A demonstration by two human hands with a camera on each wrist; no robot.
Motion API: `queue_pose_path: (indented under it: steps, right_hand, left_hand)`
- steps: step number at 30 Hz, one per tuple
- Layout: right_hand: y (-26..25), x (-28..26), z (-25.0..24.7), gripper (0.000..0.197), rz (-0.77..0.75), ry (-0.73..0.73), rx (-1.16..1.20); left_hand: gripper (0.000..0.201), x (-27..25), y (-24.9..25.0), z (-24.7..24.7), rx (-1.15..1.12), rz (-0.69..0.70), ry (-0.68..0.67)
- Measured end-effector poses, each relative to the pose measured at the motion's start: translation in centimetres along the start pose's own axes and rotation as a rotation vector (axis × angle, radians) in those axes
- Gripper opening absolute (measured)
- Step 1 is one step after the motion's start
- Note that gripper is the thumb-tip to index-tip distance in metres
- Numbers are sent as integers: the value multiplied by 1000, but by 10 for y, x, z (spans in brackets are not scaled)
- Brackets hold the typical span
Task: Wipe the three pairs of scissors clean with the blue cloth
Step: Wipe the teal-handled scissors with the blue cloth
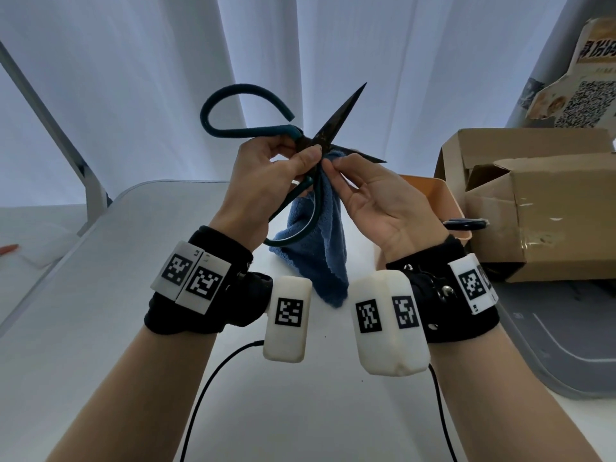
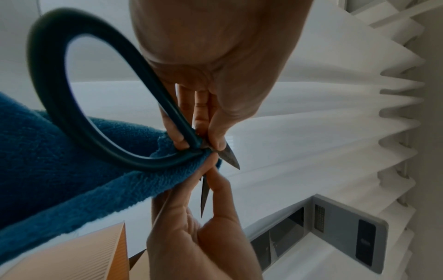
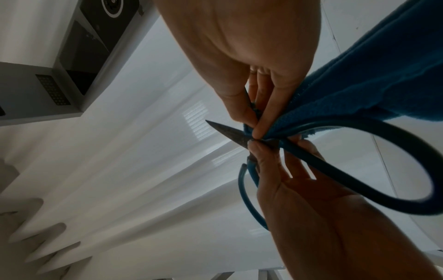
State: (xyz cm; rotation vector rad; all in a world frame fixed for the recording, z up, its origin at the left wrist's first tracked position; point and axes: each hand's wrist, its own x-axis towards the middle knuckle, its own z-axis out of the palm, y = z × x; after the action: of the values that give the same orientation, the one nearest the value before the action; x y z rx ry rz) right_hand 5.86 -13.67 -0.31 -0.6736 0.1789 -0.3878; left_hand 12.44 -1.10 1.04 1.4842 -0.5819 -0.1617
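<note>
Big scissors (image 1: 266, 130) with dark teal loop handles and dark blades are held up over the table, blades spread open. My left hand (image 1: 283, 161) pinches them at the pivot (image 2: 201, 146), thumb on one side. My right hand (image 1: 336, 168) pinches the blue cloth (image 1: 316, 248) against the lower blade near the pivot (image 3: 256, 132). The cloth hangs down from my fingers towards the table. One blade (image 1: 343, 111) points up and right, the other blade tip (image 1: 376, 159) sticks out past my right fingers. Another pair of scissors (image 1: 465, 224) with dark handles lies on the rim of an orange tray.
The orange tray (image 1: 436, 195) stands behind my right hand. An open cardboard box (image 1: 540, 201) is at the right, on a grey mat (image 1: 560, 345). The white table (image 1: 100, 295) stretches left and near. White curtains hang behind. Cables trail from both wrists.
</note>
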Motion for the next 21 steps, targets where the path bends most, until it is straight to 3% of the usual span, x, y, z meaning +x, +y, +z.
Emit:
queue_pose_path:
  steps: [21]
  right_hand:
    - [-4,-3,0,20,-36,58,62]
  left_hand:
    - [21,-1,3,0,28,28,29]
